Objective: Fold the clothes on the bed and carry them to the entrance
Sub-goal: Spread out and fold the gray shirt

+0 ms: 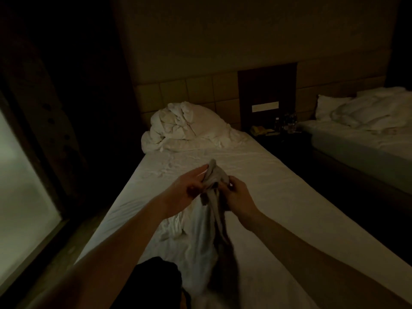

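Dim room, head view. Both hands meet at centre frame over the near bed (pixel 256 181). Left hand (pixel 189 186) and right hand (pixel 236 195) hold 1 small pale garment (pixel 214 175) between them, lifted clear of the sheet; its upper end sticks up above the fingers, a narrow tail hangs down toward the lower centre. Left fingers (pixel 200 169) lie fairly straight along the cloth with the thumb closing on it, a pinch as far as the light allows; right fingers curl round the other edge. Just below the hands, lower centre, more pale clothing (pixel 191 233) lies rumpled on the sheet, and a dark item (pixel 156 277) sits at the bottom edge. Crumpled duvet (pixel 182 128) heaped at the headboard, upper centre; second bed (pixel 361 141) at right, nightstand (pixel 274 130) between them. Judgement: folding is in hand, early, with this piece being straightened or doubled over. Next move likely calls for finding the garment's edges, bringing them together, then laying it flat on a bare stretch of sheet. Carrying to the entrance is not yet begun.
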### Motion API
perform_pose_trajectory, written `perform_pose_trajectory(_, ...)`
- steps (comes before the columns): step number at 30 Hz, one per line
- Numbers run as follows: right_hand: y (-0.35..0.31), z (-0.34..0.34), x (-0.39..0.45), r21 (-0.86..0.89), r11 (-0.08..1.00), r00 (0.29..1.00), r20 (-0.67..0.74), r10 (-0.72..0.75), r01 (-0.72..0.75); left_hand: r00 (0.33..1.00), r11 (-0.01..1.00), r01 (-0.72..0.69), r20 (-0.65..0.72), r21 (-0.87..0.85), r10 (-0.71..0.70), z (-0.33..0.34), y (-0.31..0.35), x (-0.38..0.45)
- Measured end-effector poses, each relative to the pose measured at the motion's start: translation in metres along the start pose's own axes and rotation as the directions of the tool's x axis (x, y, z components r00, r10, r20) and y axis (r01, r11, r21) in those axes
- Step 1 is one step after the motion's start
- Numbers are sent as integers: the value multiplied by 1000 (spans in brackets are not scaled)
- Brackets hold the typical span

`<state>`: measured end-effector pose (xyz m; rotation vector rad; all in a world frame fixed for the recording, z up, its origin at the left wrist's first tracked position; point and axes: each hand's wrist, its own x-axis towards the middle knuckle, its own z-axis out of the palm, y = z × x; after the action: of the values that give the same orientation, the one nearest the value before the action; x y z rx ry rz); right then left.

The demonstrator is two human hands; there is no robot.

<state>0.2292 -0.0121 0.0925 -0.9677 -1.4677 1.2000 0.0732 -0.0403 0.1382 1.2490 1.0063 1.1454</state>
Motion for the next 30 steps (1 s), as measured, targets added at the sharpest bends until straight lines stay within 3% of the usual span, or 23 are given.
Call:
perform_pose_trajectory(1,0,0,1,-24,999,998,-50,33,-34,1000,989,-15,20,149,12,1,-6,-5)
perform_pose_trajectory(3,-3,-2,1,-71,986,979,-147,140,-152,998,867,-42,62,497,12,6,-24,-13)
perform_pose_trajectory(5,-7,-5,-3,-78,961,955,-161,250,-264,997,775,-57,-6,629,79,14,-40,-17)
perform_pose_trajectory(7,-9,-9,-7,-49,953,947,-132,292,-300,978,799,-52,-132,599,163,21,-48,-18)
perform_pose_trajectory(10,-11,-24,-13,-70,950,946,-139,293,-305,941,890,-16,-293,456,167,25,-46,-25)
perform_pose_trajectory(13,-9,-42,-16,-31,941,927,-188,325,-337,904,905,-28,-375,425,204,17,-31,-33)
perform_pose_trajectory(15,-8,-46,-19,36,934,914,-196,356,-356,927,929,-19,-342,369,155,17,-25,-33)
perform_pose_trajectory(17,-8,-40,-22,152,922,911,-159,380,-357,966,907,45,-250,419,68,26,-30,-32)
perform_pose_trajectory(19,-16,-30,-26,278,892,919,-68,389,-357,977,803,-34,-149,594,152,36,-42,-28)
perform_pose_trajectory(21,-22,-25,-27,321,874,926,26,378,-366,949,728,-126,-132,674,286,39,-46,-28)
perform_pose_trajectory(26,-23,-49,-20,208,895,915,-5,404,-394,848,742,-83,-344,665,403,14,-33,-28)
perform_pose_trajectory(30,-9,-73,-10,56,921,900,-197,389,-386,738,939,-102,-608,328,293,-21,-26,-33)
